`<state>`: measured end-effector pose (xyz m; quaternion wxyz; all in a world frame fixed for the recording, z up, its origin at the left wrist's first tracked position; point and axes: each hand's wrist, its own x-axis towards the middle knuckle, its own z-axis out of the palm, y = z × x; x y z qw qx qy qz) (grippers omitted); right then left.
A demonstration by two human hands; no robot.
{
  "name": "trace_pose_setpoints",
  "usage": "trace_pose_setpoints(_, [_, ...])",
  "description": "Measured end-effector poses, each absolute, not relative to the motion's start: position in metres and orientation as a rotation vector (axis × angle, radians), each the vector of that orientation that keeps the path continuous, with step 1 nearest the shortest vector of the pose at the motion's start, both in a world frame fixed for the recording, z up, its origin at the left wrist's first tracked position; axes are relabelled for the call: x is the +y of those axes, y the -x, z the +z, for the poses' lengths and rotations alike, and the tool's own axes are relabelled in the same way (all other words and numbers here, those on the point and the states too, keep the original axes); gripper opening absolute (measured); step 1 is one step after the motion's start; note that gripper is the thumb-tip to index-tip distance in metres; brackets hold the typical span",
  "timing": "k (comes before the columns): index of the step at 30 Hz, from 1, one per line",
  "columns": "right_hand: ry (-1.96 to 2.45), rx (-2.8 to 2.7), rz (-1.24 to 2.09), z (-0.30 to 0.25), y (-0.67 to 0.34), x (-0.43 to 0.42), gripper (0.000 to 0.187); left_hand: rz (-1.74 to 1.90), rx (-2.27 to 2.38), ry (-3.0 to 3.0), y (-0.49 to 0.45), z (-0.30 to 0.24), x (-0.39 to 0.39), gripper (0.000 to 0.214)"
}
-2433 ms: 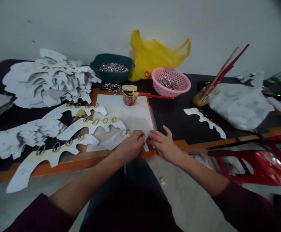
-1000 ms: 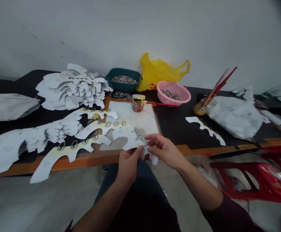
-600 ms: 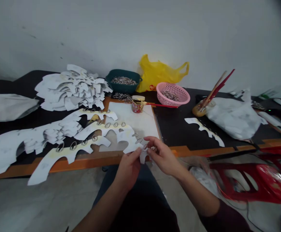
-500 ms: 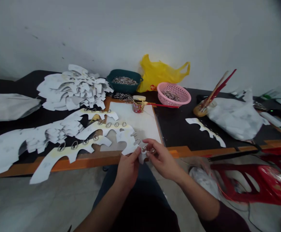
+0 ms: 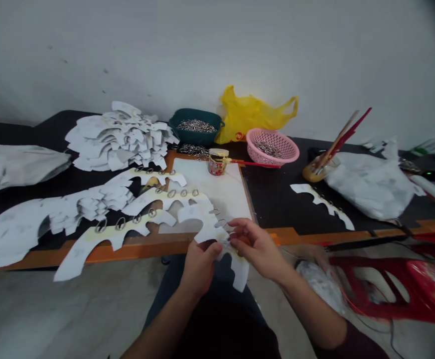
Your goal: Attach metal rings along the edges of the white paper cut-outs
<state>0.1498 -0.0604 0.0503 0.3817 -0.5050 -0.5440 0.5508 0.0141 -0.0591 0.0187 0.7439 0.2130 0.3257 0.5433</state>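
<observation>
Over the table's front edge, my left hand [image 5: 198, 268] pinches a curved, notched white cut-out piece [image 5: 198, 213] between thumb and fingers. My right hand [image 5: 261, 251] is closed at the same piece's edge, its thumb and fingertips bent together; whether they also grip a metal ring is too blurred to tell. Thin metal rings stand along the piece beside my right fingers, and its lower end hangs below my hands. Just left lie similar white pieces [image 5: 89, 248] with metal rings [image 5: 120, 223] along a yellowish, glue-like strip.
Behind are a pile of white pieces [image 5: 101, 142], a green basket [image 5: 182, 130] and a pink basket [image 5: 290, 149] of metal rings, and a yellow bag [image 5: 247, 112]. A small tub [image 5: 216, 166] with a red-handled brush stands on a white sheet [image 5: 235, 187]. Right is a brush jar [image 5: 312, 173].
The held piece has unfolded, its lower end now hanging below my hands. My right hand has shifted slightly right and down along its edge. The view has moved a little.
</observation>
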Motion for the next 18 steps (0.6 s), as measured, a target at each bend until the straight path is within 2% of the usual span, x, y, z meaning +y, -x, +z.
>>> trace_pose_setpoints(5, [1.222, -1.438, 1.468, 0.052, -0.153, -0.062, 0.031, 1.263, 0.876, -0.395, -0.012, 0.027, -0.055, 0.02])
trace_pose_setpoints(10, [1.351, -1.314, 1.431, 0.051, -0.154, -0.055, 0.018, 1.207, 0.816, -0.293, -0.007, 0.031, -0.047, 0.031])
trace_pose_setpoints(13, [1.358, -1.149, 1.389, 0.049, -0.151, -0.049, 0.022, 1.137, 0.723, -0.292, -0.01, 0.027, -0.047, 0.037])
trace_pose_setpoints(18, [1.364, -1.052, 1.538, 0.048, -0.15, -0.046, 0.03, 1.132, 0.771, -0.343, -0.024, 0.014, -0.051, 0.038])
